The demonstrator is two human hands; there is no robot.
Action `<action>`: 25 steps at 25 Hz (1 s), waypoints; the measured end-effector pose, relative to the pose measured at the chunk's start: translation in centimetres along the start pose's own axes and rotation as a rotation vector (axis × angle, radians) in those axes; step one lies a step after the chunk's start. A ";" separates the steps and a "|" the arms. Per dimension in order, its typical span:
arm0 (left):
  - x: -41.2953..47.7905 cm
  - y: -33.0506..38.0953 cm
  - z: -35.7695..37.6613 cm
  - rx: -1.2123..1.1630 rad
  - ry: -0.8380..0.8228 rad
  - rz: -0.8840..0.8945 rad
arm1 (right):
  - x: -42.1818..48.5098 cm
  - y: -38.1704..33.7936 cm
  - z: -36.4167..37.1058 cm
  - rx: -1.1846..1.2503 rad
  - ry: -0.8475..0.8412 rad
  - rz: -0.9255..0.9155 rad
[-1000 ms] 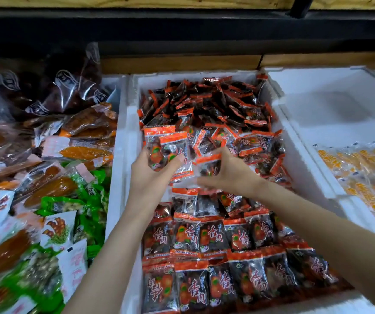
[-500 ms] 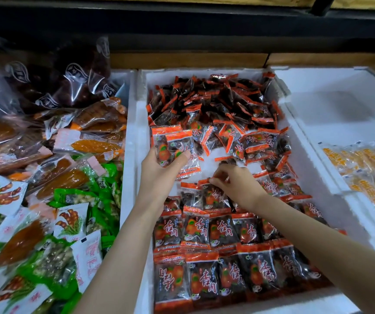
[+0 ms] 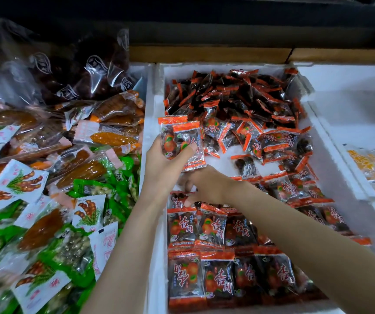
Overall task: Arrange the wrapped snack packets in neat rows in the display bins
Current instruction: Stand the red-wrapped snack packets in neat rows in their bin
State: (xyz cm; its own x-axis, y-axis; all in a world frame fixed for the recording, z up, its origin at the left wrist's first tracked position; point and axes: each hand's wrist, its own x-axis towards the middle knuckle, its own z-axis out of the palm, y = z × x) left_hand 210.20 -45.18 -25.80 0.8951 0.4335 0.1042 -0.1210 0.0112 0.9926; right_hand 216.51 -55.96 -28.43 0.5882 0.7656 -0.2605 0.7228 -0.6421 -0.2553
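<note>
a: what's over on the left?

b: a white foam bin (image 3: 146, 73) heaped with mixed wrappers: green-and-white sachets printed with brown pods (image 3: 19, 180), clear packs of orange-brown dried fruit (image 3: 111, 138), and at the back a big clear plastic bag of dark fruit (image 3: 80, 73).

a: and the hands?

b: the left hand (image 3: 166, 164) is raised over the left side of the middle white foam bin (image 3: 204, 67). its thumb and fingers are clasped round a small stack of red-and-black wrapped snack packets (image 3: 182, 141), held upright with the printed faces toward the camera. the right hand (image 3: 209, 184) crosses just below it, back of the hand up. its fingers are curled down onto one more red-and-black packet (image 3: 178, 198) at the left end of the third row from the front. i can't tell whether it's pinching that packet or only pressing it.

a: where's the rest of that stock?

b: in the same middle bin. two tidy rows (image 3: 216, 275) lie flat along the front, edge to edge, with a partial third row behind them. a loose jumbled heap (image 3: 234, 98) fills the back, and a patch of bare white floor shows between the heap and the rows.

a: and on the right?

b: another white foam bin (image 3: 326, 143), with pale yellow wrapped packets (image 3: 374, 168) at its right side, well apart from both hands.
</note>
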 end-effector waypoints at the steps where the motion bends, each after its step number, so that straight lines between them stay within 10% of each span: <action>1: 0.0 0.0 0.1 0.008 -0.005 0.001 | 0.1 0.0 0.0 0.002 0.012 -0.010; 13: -0.2 -0.5 0.1 -0.010 0.019 -0.013 | -1.6 -0.1 1.5 0.097 0.268 0.021; 19: -0.3 -0.6 -0.4 0.008 -0.056 -0.035 | -3.7 0.1 -1.5 1.237 0.530 0.163; 25: -0.8 0.1 -0.3 0.054 -0.140 -0.046 | -4.9 0.8 -3.8 1.052 0.430 0.091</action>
State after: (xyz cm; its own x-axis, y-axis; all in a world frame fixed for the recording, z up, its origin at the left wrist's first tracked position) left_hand 209.32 -45.23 -25.80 0.9506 0.3041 0.0626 -0.0587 -0.0218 0.9980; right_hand 215.64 -60.07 -23.83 0.8451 0.5338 -0.0292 0.1277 -0.2546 -0.9586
